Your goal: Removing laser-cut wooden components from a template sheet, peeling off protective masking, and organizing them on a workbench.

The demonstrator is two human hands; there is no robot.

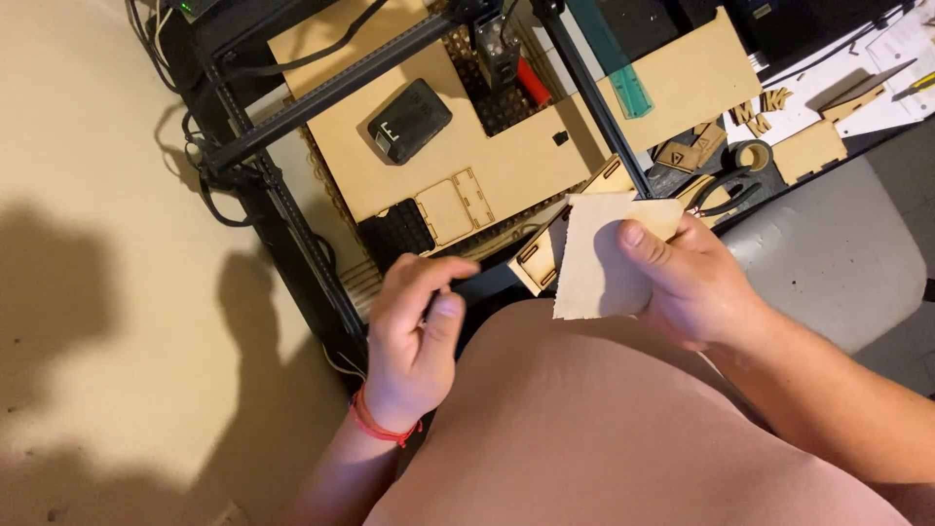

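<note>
A pale, thin wooden panel (596, 258) with a jagged edge is held by the right hand (696, 282): the thumb presses on its face and the fingers curl behind it, above the person's lap. Behind the fingertips and touching the panel's far edge sits a slotted, box-like plywood piece (545, 255).

The left hand (414, 331) hangs just to the left, fingers curled in with the thumb against them; whether it pinches something small cannot be told. It wears a red cord bracelet (380, 427).

Judged from this, the thin panel could bend or snap under thumb pressure, or catch on the dark metal frame rail (599, 97) just beyond the fingertips. The scissors (726, 192) lie close to the right knuckles.

Room is tight ahead, where the laser-cut plywood sheet (487, 146) fills the machine bed; open space lies left, over the bare beige floor (107, 292).
</note>
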